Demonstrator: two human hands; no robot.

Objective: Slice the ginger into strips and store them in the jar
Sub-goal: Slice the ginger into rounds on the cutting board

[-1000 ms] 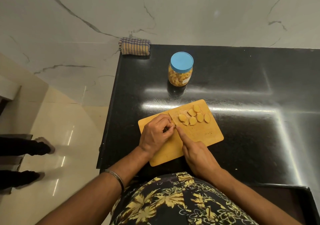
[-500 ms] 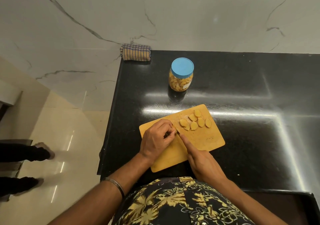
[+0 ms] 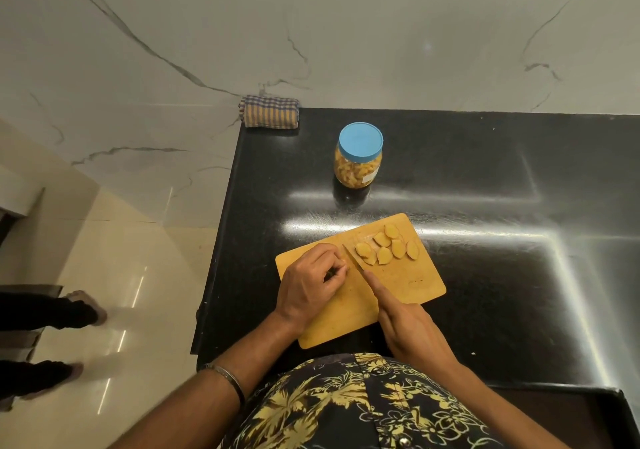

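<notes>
Several flat ginger slices (image 3: 387, 250) lie on the far part of a yellow cutting board (image 3: 412, 282) on the black counter. My left hand (image 3: 313, 284) is curled over something small at the board's left side; the piece itself is hidden under the fingers. My right hand (image 3: 403, 324) grips a knife (image 3: 352, 256), index finger stretched along its spine, the blade lying between my left fingertips and the slices. A clear jar (image 3: 358, 164) with a blue lid, full of yellow pieces, stands closed behind the board.
A folded striped cloth (image 3: 270, 112) sits at the counter's far left corner against the marble wall. The counter's left edge (image 3: 216, 240) drops to a glossy floor, where another person's legs and shoes (image 3: 52, 310) stand at far left.
The view has shifted slightly. The knife blade now shows clear of my left fingers, close to the slices. Both hands stay in nearly the same place on the board.
</notes>
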